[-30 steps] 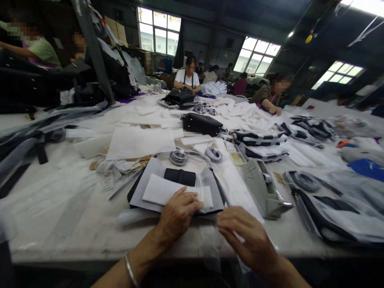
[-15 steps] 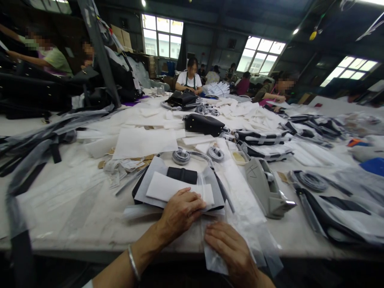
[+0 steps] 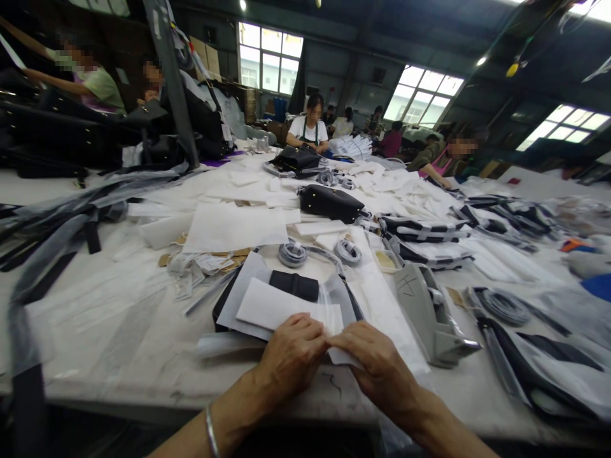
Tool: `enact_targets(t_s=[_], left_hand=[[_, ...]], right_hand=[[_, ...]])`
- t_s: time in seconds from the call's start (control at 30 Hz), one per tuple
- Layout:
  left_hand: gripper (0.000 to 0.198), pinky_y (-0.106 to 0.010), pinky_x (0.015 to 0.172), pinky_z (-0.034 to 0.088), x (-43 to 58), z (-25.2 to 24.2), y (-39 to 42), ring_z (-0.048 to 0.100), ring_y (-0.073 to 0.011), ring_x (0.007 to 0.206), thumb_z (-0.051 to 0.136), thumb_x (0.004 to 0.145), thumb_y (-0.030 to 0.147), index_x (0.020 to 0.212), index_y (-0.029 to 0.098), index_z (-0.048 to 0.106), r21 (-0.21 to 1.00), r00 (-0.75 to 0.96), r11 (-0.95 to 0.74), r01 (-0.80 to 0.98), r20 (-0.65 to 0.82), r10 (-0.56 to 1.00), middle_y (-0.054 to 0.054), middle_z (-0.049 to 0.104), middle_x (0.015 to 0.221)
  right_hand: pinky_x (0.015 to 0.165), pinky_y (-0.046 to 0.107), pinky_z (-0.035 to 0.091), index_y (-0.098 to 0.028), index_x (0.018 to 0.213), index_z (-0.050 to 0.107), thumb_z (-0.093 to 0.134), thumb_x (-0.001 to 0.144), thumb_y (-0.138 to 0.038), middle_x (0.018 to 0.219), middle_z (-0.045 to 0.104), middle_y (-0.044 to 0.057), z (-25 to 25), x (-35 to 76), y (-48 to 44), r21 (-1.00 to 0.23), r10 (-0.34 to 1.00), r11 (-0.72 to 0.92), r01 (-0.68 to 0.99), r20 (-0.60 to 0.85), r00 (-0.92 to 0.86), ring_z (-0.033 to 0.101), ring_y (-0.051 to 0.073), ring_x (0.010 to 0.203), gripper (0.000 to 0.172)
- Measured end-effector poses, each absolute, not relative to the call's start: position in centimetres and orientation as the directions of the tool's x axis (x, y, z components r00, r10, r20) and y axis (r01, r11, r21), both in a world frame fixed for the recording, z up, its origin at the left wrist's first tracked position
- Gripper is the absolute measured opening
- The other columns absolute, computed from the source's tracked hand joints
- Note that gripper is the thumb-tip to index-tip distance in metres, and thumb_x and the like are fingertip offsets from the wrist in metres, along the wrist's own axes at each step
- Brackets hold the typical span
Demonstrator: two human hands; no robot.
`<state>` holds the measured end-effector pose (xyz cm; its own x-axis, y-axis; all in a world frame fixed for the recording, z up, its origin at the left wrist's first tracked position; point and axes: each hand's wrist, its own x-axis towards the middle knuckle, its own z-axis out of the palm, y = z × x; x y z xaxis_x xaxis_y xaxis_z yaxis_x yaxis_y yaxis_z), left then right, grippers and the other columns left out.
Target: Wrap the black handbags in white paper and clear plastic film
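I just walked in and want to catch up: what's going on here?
Someone is working on a black bag partly covered with pale wrapping. The left hand is at the near edge of a white pad on the bag. The right hand pinches a thin white sheet beside it. A grey tape dispenser stands to the right.

Left grip (image 3: 294, 350) on white pad (image 3: 270, 306), right grip (image 3: 379, 357) beside

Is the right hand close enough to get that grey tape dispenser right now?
Probably yes: the grey tape dispenser stands near the right hand, with only flat white sheeting seeming to lie between, though that hand looks busy with white wrapping.
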<state>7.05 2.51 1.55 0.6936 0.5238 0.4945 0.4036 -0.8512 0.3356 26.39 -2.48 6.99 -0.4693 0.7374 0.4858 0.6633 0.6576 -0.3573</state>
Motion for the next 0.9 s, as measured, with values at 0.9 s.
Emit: enact_targets(t_s=[0.9], left_hand=[[0.020,-0.033,0.081,0.056,8.1,1.5,2.3,0.063,-0.0207,0.085,0.041,0.098,0.024,0.105,0.017,0.057,0.220,0.583,-0.840,0.496,0.632,0.510,-0.007,0.060,0.085]], right_hand=[[0.073,0.030,0.032,-0.019,0.062,0.063,0.085,0.071,-0.021,0.069,0.062,-0.005,5.0,26.7,7.5,-0.571,0.982,0.144,0.808,-0.019,-0.189,0.057,0.014,0.072,0.024]])
